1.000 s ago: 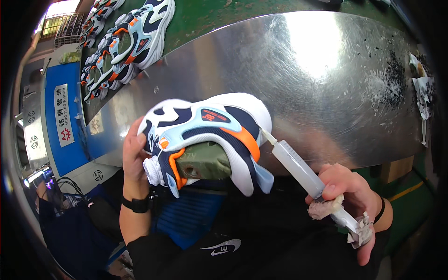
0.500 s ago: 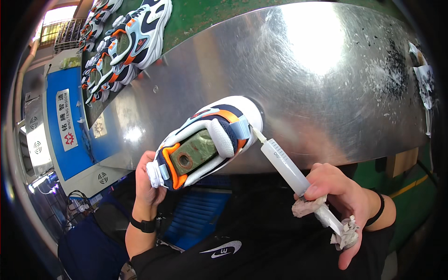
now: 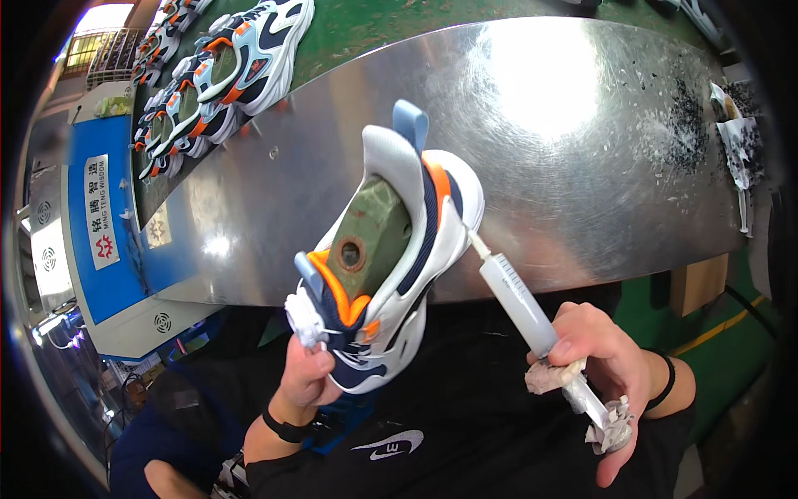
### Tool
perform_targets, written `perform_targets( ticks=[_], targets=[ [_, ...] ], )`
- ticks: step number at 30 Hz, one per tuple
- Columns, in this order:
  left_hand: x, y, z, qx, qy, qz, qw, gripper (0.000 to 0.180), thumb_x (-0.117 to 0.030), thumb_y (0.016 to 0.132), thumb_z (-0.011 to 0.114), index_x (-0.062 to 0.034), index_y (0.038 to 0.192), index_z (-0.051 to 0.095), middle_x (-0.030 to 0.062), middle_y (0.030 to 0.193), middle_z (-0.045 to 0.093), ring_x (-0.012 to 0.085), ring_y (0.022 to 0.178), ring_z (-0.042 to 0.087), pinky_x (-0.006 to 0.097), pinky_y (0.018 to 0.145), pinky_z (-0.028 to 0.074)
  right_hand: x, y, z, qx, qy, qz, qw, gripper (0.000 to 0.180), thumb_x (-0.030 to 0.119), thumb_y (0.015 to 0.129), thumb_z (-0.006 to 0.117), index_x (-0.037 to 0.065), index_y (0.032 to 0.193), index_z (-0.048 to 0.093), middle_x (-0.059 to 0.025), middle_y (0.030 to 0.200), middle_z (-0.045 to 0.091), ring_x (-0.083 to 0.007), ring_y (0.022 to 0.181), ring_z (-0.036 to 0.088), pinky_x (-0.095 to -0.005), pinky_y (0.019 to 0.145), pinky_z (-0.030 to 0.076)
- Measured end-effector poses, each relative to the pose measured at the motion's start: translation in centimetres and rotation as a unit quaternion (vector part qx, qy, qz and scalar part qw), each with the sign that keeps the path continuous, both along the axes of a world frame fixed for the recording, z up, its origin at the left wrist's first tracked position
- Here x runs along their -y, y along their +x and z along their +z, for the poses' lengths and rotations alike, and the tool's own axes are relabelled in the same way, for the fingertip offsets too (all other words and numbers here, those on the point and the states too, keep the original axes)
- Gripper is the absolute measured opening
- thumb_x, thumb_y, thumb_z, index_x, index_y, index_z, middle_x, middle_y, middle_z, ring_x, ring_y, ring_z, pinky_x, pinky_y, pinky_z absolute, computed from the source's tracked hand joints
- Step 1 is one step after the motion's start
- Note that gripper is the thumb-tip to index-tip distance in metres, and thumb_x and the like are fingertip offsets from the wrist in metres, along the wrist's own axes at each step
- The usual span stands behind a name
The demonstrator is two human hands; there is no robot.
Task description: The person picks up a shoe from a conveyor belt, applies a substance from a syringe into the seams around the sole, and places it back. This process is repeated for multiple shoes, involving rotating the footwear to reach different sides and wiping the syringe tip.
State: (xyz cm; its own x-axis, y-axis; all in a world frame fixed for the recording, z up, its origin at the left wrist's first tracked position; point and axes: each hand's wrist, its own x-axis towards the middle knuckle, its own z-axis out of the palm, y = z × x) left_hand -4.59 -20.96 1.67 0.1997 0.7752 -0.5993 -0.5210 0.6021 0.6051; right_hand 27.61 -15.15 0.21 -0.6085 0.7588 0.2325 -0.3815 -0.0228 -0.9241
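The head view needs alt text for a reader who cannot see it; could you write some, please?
The left hand holds a white, navy and orange sneaker on a green last, while the right hand touches a syringe tip to its side above a steel table.

From my feed, the person wears a black short-sleeved top with a small white curved logo printed on the chest; the fabric looks plain otherwise and slightly creased across the front. The left hand (image 3: 309, 374) is bare, with a black watch or band strapped round its wrist. The right hand (image 3: 603, 366) is bare too, and a thin black band circles that wrist. Both forearms are uncovered, with no gloves or sleeves on them. Below the top I see dark blue cloth at the lap, too shadowed to make out further.
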Motion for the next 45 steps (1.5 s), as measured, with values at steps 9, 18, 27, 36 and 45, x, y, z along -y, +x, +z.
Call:
perform_targets(
  ticks=[9, 18, 27, 36, 45],
  targets=[
    [-0.5, 2.7, -1.0, 0.207, -0.079, -0.082, 0.972, 0.075, 0.006, 0.073, 0.065, 0.0035, 0.137, 0.027, 0.016, 0.13, 0.048, 0.0256, 0.12, 0.049, 0.04, 0.104, 0.037, -0.6, -0.3, 2.9, 0.052, -0.011, 0.037, 0.998, 0.089, 0.062, 0.064, 0.071, 0.002, 0.124, 0.045, -0.0108, 0.106, 0.057, -0.0221, 0.086, 0.048, -0.0325, 0.077, 0.033],
    [-1.1, 4.6, -3.2, 0.343, -0.076, -0.129, 0.927, 0.062, 0.014, 0.072, 0.057, -0.0011, 0.131, 0.043, 0.0114, 0.127, 0.053, 0.0232, 0.12, 0.049, 0.037, 0.103, 0.036, 0.4, 0.7, 7.0, 0.105, -0.068, 0.088, 0.988, 0.101, 0.06, 0.047, 0.083, 0.004, 0.123, 0.047, -0.0097, 0.102, 0.057, -0.0197, 0.085, 0.059, -0.0261, 0.068, 0.038],
    [-1.6, 7.3, -4.5, 0.417, -0.057, -0.136, 0.897, 0.052, 0.015, 0.079, 0.051, -0.0037, 0.127, 0.048, 0.0123, 0.124, 0.055, 0.025, 0.118, 0.051, 0.04, 0.101, 0.04, 3.1, 3.3, 10.4, 0.181, -0.051, 0.081, 0.979, 0.09, 0.062, 0.052, 0.08, 0.008, 0.119, 0.051, -0.0119, 0.096, 0.062, -0.0206, 0.078, 0.061, -0.0281, 0.063, 0.037],
    [-4.1, 10.8, -4.2, 0.409, -0.004, -0.197, 0.891, 0.038, 0.003, 0.085, 0.057, -0.0026, 0.122, 0.052, 0.0127, 0.117, 0.059, 0.0248, 0.108, 0.057, 0.04, 0.097, 0.044, 5.3, 5.2, 12.4, 0.233, 0.004, 0.006, 0.972, 0.079, 0.062, 0.06, 0.076, 0.01, 0.115, 0.053, -0.0124, 0.098, 0.06, -0.0209, 0.077, 0.055, -0.0288, 0.065, 0.036],
    [-5.8, 13.4, -4.4, 0.404, 0.021, -0.194, 0.894, 0.035, 0.001, 0.088, 0.053, -0.0039, 0.123, 0.053, 0.0147, 0.117, 0.059, 0.0265, 0.109, 0.057, 0.038, 0.095, 0.047, 6.8, 6.2, 11.8, 0.251, 0.038, -0.056, 0.966, 0.077, 0.061, 0.062, 0.075, 0.011, 0.116, 0.051, -0.0126, 0.097, 0.059, -0.0195, 0.075, 0.05, -0.0306, 0.063, 0.034]
  ],
)
